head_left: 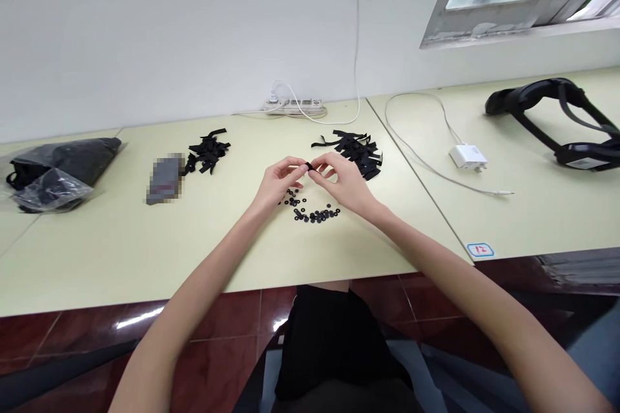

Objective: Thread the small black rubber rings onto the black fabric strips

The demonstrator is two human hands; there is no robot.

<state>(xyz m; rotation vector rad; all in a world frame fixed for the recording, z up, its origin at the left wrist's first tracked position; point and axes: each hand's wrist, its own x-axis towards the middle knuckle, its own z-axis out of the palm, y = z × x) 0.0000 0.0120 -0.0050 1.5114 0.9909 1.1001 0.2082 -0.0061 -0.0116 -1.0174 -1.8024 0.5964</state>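
Note:
Between my two hands is a small black fabric strip, pinched at the fingertips. My left hand is closed on its left end. My right hand grips the other end, thumb and forefinger together. Below the hands, small black rings lie scattered on the pale table. Just behind my right hand is a heap of black strips. A second, smaller heap of black strips lies further left. Whether a ring is on the held strip is hidden by my fingers.
A blurred grey object and a plastic bag with black material lie at left. Against the wall sits a white power strip with cables. To the right are a white charger and a black headset.

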